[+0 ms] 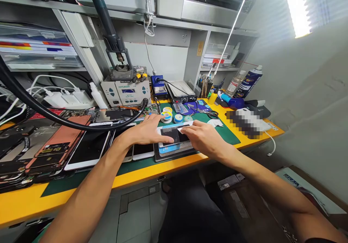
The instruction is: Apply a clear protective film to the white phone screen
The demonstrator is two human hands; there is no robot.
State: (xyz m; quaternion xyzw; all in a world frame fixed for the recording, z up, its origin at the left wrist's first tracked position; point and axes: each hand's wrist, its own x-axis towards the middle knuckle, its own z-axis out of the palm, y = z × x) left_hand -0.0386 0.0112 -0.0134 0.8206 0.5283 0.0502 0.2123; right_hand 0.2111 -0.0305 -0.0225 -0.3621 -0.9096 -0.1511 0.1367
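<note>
A phone with a white frame and dark screen (178,130) lies on a small stack at the front of the green mat (231,136). My left hand (145,130) is spread at its left end, thumb lying on the screen and fingers stretched out beyond it. Over the right half of the phone, my right hand (202,136) has its fingers pressed together on a small white wipe (180,130), which touches the screen. Much of the wipe is hidden under those fingers. Beneath the phone are a light-blue piece (172,148) and a dark textured pad (160,158).
Several phones, including a white one (87,147), line the left side. A thick black hose (67,121) arches over them from the rework station (129,92). Solder spools (166,117), scissors (210,113) and a crumpled tissue (215,122) lie behind my hands. The yellow table edge (130,176) runs in front.
</note>
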